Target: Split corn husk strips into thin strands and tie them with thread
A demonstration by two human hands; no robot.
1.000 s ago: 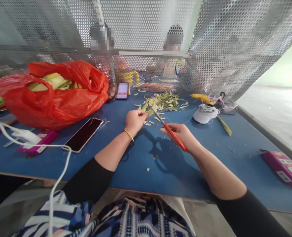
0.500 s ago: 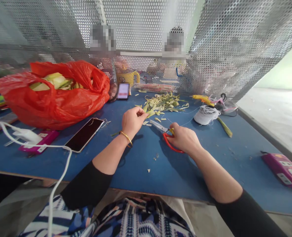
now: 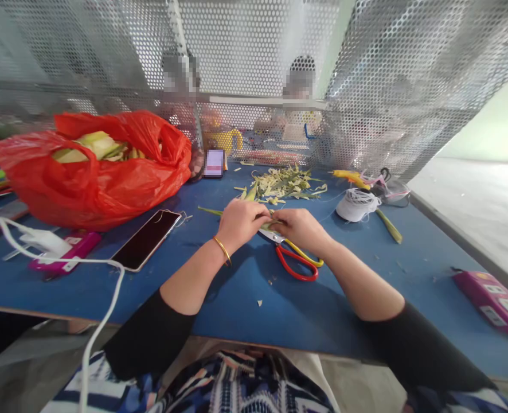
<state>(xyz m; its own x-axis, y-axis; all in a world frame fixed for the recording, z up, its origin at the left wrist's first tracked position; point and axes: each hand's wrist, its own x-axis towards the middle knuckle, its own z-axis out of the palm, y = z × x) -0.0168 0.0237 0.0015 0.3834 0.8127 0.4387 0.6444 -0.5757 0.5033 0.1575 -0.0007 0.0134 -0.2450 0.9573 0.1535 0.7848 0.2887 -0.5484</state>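
Observation:
My left hand (image 3: 242, 221) is closed in a pinch on a pale green corn husk (image 3: 273, 226), a stalk of which sticks out to the left behind the wrist. Fingertips of my right hand (image 3: 299, 228) meet it at the same piece, also pinched; most of the husk is hidden by the fingers. Scissors (image 3: 297, 261) with one red and one yellow handle lie on the blue table (image 3: 237, 312) just below the right hand, blades partly under the fingers. Beyond both hands is a heap of cut husk scraps (image 3: 284, 182).
A red plastic bag (image 3: 108, 192) of husks stands at left, near a phone (image 3: 147, 240) and a purple power strip (image 3: 79, 252) with a white cable. At right are a spool of white thread (image 3: 356, 206), a yellow glue gun (image 3: 349, 178) and another purple power strip (image 3: 492, 301). Perforated metal panels (image 3: 254, 51) rise behind.
My right hand has let go of the scissors, which now lie on the table. It has moved up and left to meet the left hand at the husk.

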